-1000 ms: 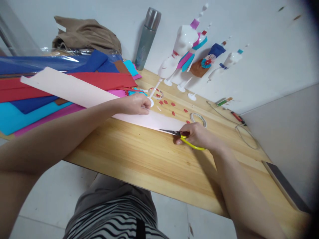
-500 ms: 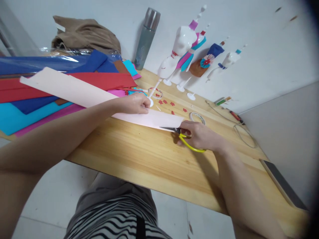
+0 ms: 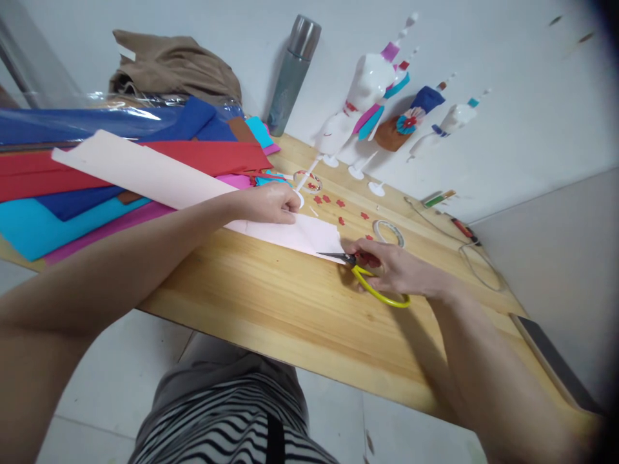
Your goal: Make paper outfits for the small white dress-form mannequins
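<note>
A long pale pink sheet [image 3: 184, 183] runs from the coloured sheets on the left to the middle of the wooden table. My left hand [image 3: 275, 203] is closed, with its fingers pressed together on the pink sheet. Yellow-handled scissors [image 3: 382, 295] are in my right hand [image 3: 387, 265], their dark blades lying along the sheet's right end near its front edge. Whether the blades are parted is hard to tell. Several small red flower-shaped pieces [image 3: 340, 203] lie behind the sheet, beside a roll of tape [image 3: 388, 233].
Coloured sheets [image 3: 97, 169] and brown cloth [image 3: 178, 67] are piled at the left. A flask [image 3: 294, 76] and small white dress forms [image 3: 370, 80] stand along the wall. A cable [image 3: 435, 225] lies at the back right, a dark flat object [image 3: 554, 361] at the right edge.
The view has shifted slightly. The pink sheet's right end now looks shorter and uneven, and my right hand with the scissors has moved a little right and down.
</note>
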The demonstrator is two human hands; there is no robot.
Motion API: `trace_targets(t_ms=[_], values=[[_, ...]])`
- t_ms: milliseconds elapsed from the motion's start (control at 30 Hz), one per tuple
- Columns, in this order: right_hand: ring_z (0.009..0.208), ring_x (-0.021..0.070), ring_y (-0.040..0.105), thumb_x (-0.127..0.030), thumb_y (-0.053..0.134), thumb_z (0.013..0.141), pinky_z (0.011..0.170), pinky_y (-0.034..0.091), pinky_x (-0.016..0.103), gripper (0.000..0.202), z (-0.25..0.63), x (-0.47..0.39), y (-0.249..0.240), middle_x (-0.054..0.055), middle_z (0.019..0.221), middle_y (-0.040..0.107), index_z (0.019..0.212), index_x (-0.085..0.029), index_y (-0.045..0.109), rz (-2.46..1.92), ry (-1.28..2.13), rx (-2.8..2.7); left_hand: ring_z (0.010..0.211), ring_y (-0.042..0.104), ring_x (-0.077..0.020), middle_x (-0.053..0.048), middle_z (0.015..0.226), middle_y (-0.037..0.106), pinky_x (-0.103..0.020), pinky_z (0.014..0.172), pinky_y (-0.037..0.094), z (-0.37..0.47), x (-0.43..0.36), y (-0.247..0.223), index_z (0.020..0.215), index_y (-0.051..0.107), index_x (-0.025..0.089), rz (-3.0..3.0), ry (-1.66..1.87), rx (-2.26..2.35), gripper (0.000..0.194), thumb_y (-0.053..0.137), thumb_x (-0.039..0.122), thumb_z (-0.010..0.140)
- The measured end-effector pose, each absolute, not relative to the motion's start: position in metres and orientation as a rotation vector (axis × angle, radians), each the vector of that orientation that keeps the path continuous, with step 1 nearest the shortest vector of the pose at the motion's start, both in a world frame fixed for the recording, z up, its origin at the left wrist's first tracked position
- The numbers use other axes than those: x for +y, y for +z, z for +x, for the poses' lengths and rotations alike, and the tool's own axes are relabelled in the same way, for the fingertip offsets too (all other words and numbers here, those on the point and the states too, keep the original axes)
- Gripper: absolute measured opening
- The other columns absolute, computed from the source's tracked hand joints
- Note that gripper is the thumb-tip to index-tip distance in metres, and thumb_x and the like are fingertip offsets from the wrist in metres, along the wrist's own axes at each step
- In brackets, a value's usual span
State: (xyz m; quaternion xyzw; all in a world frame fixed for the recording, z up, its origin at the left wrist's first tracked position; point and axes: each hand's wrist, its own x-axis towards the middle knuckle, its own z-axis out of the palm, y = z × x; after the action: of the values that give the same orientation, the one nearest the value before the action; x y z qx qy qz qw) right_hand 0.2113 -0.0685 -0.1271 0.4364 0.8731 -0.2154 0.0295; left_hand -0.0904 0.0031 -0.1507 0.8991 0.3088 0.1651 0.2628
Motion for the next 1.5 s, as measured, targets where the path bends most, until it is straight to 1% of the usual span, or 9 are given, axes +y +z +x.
trace_targets(t_ms=[167, 300, 467, 600, 767, 900, 1067, 1267, 1500], values=[[0.067, 0.0147, 0.049, -0.025, 0.064, 0.071, 0.060, 0.043, 0.028, 0.026, 0.211, -0.076, -0.129, 0.001, 0.081, 0.057, 0.094, -0.023, 0.053, 1.347, -0.794, 2.622, 0.060, 0.046, -0.0126, 0.002, 0.059, 0.048, -0.027, 0.060, 0.031, -0.090, 0.001, -0.147, 0.063, 0.053, 0.016, 2.422, 0.414, 0.803, 0.009, 0.051, 0.020, 0.070], [0.062, 0.0133, 0.049, -0.024, 0.058, 0.078, 0.057, 0.041, 0.026, 0.015, 0.211, -0.082, -0.134, 0.000, 0.077, 0.058, 0.093, -0.022, 0.053, 1.387, -0.732, 2.628, 0.060, 0.047, -0.0126, 0.002, 0.057, 0.050, -0.026, 0.059, 0.031, -0.090, 0.001, -0.148, 0.063, 0.055, 0.016, 2.443, 0.442, 0.783, 0.010, 0.051, 0.020, 0.070], [0.063, 0.0148, 0.052, -0.028, 0.063, 0.078, 0.059, 0.040, 0.027, 0.018, 0.208, -0.083, -0.139, 0.002, 0.078, 0.062, 0.093, -0.021, 0.055, 1.407, -0.573, 2.704, 0.063, 0.050, -0.0142, 0.001, 0.059, 0.053, -0.027, 0.061, 0.032, -0.090, 0.000, -0.147, 0.063, 0.055, 0.016, 2.434, 0.430, 0.816, 0.009, 0.051, 0.020, 0.070], [0.067, 0.0166, 0.056, -0.035, 0.064, 0.081, 0.062, 0.040, 0.028, 0.024, 0.201, -0.079, -0.139, 0.004, 0.081, 0.065, 0.100, -0.020, 0.063, 1.340, -0.532, 2.766, 0.067, 0.052, -0.0150, 0.000, 0.061, 0.055, -0.027, 0.063, 0.034, -0.089, -0.002, -0.146, 0.064, 0.056, 0.016, 2.406, 0.410, 0.856, 0.009, 0.051, 0.020, 0.070], [0.065, 0.0156, 0.055, -0.030, 0.063, 0.081, 0.062, 0.040, 0.028, 0.020, 0.194, -0.075, -0.137, 0.003, 0.080, 0.067, 0.098, -0.021, 0.067, 1.291, -0.585, 2.767, 0.066, 0.053, -0.0144, 0.000, 0.063, 0.057, -0.026, 0.062, 0.034, -0.090, 0.000, -0.148, 0.066, 0.058, 0.016, 2.402, 0.406, 0.830, 0.009, 0.052, 0.021, 0.071], [0.068, 0.0160, 0.058, -0.027, 0.062, 0.082, 0.065, 0.041, 0.028, 0.017, 0.193, -0.074, -0.135, 0.005, 0.085, 0.069, 0.097, -0.020, 0.066, 1.269, -0.579, 2.751, 0.064, 0.051, -0.0137, 0.000, 0.061, 0.055, -0.026, 0.060, 0.032, -0.091, 0.001, -0.149, 0.064, 0.056, 0.016, 2.410, 0.423, 0.810, 0.009, 0.052, 0.020, 0.071], [0.071, 0.0174, 0.061, -0.030, 0.063, 0.081, 0.066, 0.042, 0.029, 0.030, 0.198, -0.076, -0.140, 0.004, 0.083, 0.069, 0.110, -0.021, 0.059, 1.365, -0.523, 2.678, 0.061, 0.049, -0.0136, 0.001, 0.060, 0.052, -0.027, 0.058, 0.030, -0.091, 0.002, -0.150, 0.064, 0.056, 0.016, 2.413, 0.428, 0.822, 0.009, 0.052, 0.019, 0.071], [0.062, 0.0159, 0.056, -0.036, 0.064, 0.079, 0.060, 0.040, 0.028, 0.024, 0.196, -0.075, -0.147, 0.000, 0.074, 0.062, 0.097, -0.022, 0.056, 1.437, -0.478, 2.658, 0.060, 0.049, -0.0126, 0.001, 0.060, 0.053, -0.026, 0.057, 0.029, -0.091, 0.002, -0.150, 0.065, 0.057, 0.015, 2.445, 0.421, 0.828, 0.010, 0.051, 0.019, 0.072], [0.063, 0.0155, 0.056, -0.034, 0.063, 0.079, 0.062, 0.041, 0.028, 0.022, 0.193, -0.072, -0.144, 0.001, 0.075, 0.062, 0.095, -0.022, 0.053, 1.402, -0.530, 2.645, 0.060, 0.048, -0.0106, 0.002, 0.060, 0.053, -0.024, 0.056, 0.029, -0.092, 0.004, -0.153, 0.065, 0.057, 0.014, 2.439, 0.456, 0.799, 0.011, 0.051, 0.019, 0.073]])
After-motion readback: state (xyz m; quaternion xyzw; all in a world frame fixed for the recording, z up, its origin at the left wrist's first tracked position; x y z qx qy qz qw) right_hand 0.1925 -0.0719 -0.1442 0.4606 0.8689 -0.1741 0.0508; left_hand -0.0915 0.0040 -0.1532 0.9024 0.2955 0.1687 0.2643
